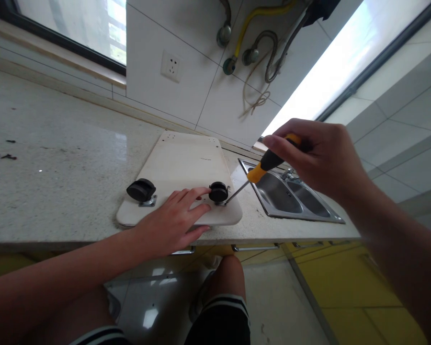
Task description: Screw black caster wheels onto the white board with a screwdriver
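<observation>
A white board (187, 163) with rounded corners lies flat on the countertop. Two black caster wheels stand on its near end: a left caster (141, 190) and a right caster (219, 191), each on a metal plate. My right hand (319, 153) is wrapped round the handle of a yellow and black screwdriver (258, 171). The shaft slants down to the left, its tip at the right caster's plate. My left hand (181, 213) rests on the board with fingers spread, the index fingertip at the left side of the right caster. Small holes show at the board's far corners.
Several dark screws (2, 156) lie on the speckled countertop (68, 158) at the far left. A steel double sink (283, 191) is set in at the right. Behind are a tiled wall with a socket (171, 66), a yellow hose (251, 24) and metal hoses. Yellow cabinets (345, 278) stand below.
</observation>
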A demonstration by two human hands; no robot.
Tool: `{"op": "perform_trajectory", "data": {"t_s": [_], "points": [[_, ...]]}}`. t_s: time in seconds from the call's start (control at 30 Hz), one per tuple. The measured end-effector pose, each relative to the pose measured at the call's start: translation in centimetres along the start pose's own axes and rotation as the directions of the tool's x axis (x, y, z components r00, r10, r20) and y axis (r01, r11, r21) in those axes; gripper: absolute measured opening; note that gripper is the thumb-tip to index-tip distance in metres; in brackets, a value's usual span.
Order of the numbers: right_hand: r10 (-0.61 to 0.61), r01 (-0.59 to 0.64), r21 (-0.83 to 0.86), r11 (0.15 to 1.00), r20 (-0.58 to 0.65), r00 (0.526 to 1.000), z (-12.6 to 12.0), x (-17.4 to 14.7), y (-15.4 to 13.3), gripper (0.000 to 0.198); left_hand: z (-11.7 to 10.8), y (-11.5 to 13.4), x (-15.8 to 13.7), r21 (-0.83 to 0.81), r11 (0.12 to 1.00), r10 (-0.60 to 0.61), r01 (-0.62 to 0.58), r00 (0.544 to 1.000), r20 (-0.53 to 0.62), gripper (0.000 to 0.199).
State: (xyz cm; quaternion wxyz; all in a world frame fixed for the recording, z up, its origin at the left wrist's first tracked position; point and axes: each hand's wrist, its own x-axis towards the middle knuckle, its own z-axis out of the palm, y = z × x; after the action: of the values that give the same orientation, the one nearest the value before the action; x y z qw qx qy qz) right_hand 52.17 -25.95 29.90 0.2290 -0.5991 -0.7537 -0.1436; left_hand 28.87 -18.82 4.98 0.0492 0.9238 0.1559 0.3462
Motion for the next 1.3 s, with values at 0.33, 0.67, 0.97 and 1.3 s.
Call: {"op": "perform_trajectory", "data": {"t_s": [0.33, 0.67, 0.97, 1.3], "points": [[-0.029, 0.131, -0.372, 0.919, 0.268, 0.963, -1.8, 3.0, -1.1, 0.061, 0.1, 0.0, 0.2, -0.04, 0.999, -0.015, 0.015, 1.0, -0.012, 0.033], [-0.061, 0.174, -0.266, 0.948, 0.385, 0.921, -1.9, 4.5, -1.6, 0.053, 0.1, 0.0, 0.1, -0.026, 1.0, -0.014, 0.014, 1.0, -0.015, 0.029], [0.008, 0.172, -0.363, 0.916, 0.444, 0.896, -1.6, 5.4, -2.7, 0.054, 0.1, -0.1, 0.1, -0.031, 0.999, -0.016, 0.016, 1.0, -0.016, 0.028], [-0.059, 0.24, -0.379, 0.894, 0.431, 0.9, -1.9, 6.1, -2.9, 0.054, -0.1, -0.2, 0.2, -0.032, 0.999, -0.011, 0.012, 1.0, 0.012, 0.029]]}}
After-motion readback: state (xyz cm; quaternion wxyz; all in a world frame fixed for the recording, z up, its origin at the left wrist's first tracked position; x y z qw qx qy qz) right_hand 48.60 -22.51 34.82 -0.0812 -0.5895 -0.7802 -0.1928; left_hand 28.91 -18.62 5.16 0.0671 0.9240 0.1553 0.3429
